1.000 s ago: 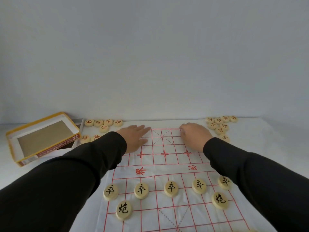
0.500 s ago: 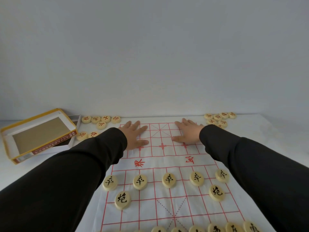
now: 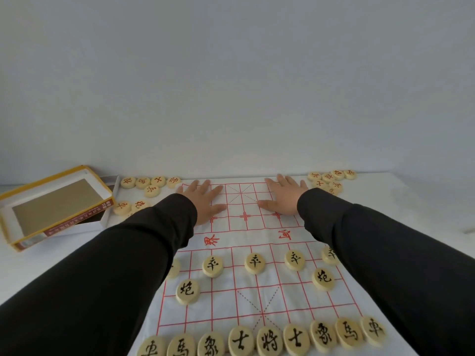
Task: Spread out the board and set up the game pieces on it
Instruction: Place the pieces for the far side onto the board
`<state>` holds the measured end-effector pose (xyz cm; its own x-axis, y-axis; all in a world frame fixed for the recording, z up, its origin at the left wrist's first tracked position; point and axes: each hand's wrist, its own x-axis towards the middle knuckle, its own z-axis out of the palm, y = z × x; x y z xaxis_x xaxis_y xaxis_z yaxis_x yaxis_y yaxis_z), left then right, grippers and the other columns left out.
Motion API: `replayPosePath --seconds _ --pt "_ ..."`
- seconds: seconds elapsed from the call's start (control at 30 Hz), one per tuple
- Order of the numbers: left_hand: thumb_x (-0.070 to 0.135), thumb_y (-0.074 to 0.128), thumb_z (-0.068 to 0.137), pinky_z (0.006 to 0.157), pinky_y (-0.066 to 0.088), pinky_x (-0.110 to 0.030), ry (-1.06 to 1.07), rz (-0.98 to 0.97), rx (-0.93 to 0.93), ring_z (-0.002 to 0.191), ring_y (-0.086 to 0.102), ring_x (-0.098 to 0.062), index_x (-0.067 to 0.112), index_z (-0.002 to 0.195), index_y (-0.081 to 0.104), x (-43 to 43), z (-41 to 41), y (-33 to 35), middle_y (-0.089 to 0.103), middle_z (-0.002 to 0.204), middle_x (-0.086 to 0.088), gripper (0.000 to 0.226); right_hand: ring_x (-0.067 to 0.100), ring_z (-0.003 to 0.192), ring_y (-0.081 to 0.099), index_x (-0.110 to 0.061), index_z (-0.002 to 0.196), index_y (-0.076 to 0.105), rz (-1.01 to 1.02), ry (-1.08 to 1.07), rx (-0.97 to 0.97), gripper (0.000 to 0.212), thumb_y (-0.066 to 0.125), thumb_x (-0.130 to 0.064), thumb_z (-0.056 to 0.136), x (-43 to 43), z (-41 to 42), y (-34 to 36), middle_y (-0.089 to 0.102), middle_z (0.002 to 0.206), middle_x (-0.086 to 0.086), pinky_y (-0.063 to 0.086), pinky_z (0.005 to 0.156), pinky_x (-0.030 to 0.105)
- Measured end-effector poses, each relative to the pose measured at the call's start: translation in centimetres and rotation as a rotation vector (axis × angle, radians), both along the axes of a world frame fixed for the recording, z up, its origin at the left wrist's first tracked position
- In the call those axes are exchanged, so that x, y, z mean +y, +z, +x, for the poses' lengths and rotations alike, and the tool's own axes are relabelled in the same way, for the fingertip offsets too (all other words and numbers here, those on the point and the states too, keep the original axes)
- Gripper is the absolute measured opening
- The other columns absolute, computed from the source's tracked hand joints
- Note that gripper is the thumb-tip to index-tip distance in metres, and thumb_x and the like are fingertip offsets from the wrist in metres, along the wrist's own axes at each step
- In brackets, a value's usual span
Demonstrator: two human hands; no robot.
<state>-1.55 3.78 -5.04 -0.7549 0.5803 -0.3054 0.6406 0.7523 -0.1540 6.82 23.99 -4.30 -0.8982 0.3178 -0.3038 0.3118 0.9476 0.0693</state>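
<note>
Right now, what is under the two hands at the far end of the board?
The left hand and right hand lie flat on the board, on its red grid. Nothing pokes out round them; whatever the palms cover is hidden.

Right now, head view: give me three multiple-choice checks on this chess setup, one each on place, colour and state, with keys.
1. Relative to the board, where do the red-lettered pieces lie?
A. On its far half
B. Off it, in clusters beside its far corners
C. In a stack on its middle strip

2. What colour is the printed grid?
A. Red
B. Black
C. Blue

3. How are the left hand and right hand?
A. Both flat on the board's far half, fingers straight
B. Both curled into fists
C. Each pinching a piece

Key:
1 B: both clusters sit outside the grid, far left and far right.
2 A: the lines are red on white.
3 A: both hands lie palm down with fingers spread, holding nothing.
</note>
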Motion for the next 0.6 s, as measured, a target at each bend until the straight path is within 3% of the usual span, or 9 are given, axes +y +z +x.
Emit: replayPosePath --seconds 0.33,0.6 --pt "0.056 0.019 0.095 0.116 0.003 -0.048 0.081 0.076 0.031 0.145 -0.005 -0.024 0.025 0.15 0.005 -5.4 4.5 1.9 0.0 0.158 -0.001 0.064 0.026 0.147 -0.004 -0.02 0.151 0.004 -0.004 0.083 0.083 0.07 0.025 -0.058 0.096 -4.8 3.9 2.0 -0.003 0.159 0.008 0.001 0.116 0.048" --pt "0.033 0.029 0.096 0.115 0.006 -0.053 0.173 -0.17 0.408 0.144 0.002 -0.028 0.015 0.146 0.022 -11.5 4.8 2.6 0.021 0.154 -0.006 0.054 0.025 0.146 -0.001 -0.017 0.151 0.01 0.02 0.177 0.103 0.063 0.024 -0.05 0.099 -8.2 4.2 3.1 0.003 0.159 0.007 0.004 0.117 0.047"
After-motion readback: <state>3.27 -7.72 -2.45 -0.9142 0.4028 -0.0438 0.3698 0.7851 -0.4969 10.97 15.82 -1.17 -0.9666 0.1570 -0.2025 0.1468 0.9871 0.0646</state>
